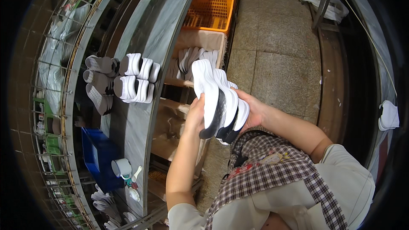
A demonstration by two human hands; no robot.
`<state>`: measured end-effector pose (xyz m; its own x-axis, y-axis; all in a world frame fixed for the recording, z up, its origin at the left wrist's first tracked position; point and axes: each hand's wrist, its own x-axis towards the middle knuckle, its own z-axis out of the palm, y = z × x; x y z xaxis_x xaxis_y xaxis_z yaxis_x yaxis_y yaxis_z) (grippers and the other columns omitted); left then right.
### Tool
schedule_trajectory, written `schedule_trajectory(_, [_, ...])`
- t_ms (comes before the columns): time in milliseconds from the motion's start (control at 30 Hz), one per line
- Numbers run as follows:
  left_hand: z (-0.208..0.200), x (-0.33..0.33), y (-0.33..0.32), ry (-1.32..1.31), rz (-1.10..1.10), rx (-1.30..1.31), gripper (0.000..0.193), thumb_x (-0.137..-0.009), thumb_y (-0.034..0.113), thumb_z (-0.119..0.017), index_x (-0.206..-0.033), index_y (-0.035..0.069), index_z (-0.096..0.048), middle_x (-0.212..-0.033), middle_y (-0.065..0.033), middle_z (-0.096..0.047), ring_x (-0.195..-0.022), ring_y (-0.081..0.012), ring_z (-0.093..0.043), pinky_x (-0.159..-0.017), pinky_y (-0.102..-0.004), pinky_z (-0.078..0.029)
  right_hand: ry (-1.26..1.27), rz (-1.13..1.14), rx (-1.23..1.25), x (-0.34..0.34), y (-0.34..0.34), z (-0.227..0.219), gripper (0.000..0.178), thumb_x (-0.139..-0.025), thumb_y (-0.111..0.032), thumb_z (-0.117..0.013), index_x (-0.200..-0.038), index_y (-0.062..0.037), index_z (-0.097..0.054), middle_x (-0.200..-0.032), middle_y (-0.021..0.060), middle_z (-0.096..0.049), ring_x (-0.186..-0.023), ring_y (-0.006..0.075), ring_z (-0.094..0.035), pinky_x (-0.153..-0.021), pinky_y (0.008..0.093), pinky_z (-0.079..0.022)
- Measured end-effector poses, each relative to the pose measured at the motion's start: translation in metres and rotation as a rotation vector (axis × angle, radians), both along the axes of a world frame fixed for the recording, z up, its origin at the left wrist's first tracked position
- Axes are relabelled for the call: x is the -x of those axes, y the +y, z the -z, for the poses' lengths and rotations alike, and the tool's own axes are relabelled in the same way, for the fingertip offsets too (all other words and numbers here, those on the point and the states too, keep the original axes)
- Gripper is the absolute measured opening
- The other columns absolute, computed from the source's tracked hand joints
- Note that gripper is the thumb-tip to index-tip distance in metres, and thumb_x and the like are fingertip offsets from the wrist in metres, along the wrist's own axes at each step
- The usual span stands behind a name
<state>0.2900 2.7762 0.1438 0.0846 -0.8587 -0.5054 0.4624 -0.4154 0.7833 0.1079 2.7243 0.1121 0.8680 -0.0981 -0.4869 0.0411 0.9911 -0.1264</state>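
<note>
A stack of white shoe soles [213,96] with black heel parts is held between my two hands in front of my apron. My left hand [196,114] grips its left side, the thumb lying along the nearest sole. On the right side my right hand [254,110] is wrapped round the stack, its fingers partly hidden behind the soles. To the left, two groups of white soles [137,88] stand on the grey bench [128,130]. Beside them, grey soles with perforated faces [97,98] rest toward the bench's far side.
Below the bench edge, a lined bin [219,44] contains grey and white soles, with an orange crate [208,30] beyond it. A blue crate [91,145], a white mug [120,168] and a white-handled brush-like tool [136,173] sit at lower left. More white soles [388,117] lie far right.
</note>
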Motion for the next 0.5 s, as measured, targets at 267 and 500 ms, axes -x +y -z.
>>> schedule_trajectory(267, [0.048,-0.019,-0.006,0.003,0.033,-0.037,0.038,-0.097,0.030,-0.048,-0.112,-0.005,-0.055,-0.095,-0.0090,-0.064,-0.081,-0.0156,-0.063,-0.069,-0.0283,-0.052,0.150,-0.008,-0.051,-0.003,0.011,-0.001,0.073,-0.076,-0.074,-0.045,-0.123,-0.0180,-0.054,-0.131,0.0083,-0.046,-0.118,0.0291,-0.035,-0.093,0.0460,-0.024])
schedule_trajectory(500, [0.110,-0.041,-0.015,0.152,0.100,0.051,0.038,-0.094,0.030,-0.053,-0.112,-0.004,-0.056,-0.097,-0.0083,-0.065,-0.081,-0.0147,-0.064,-0.069,-0.0275,-0.052,0.111,0.000,-0.004,-0.001,0.015,0.003,0.084,-0.074,-0.077,-0.045,-0.131,-0.0151,-0.048,-0.139,0.0119,-0.040,-0.127,0.0333,-0.027,-0.099,0.0503,-0.020])
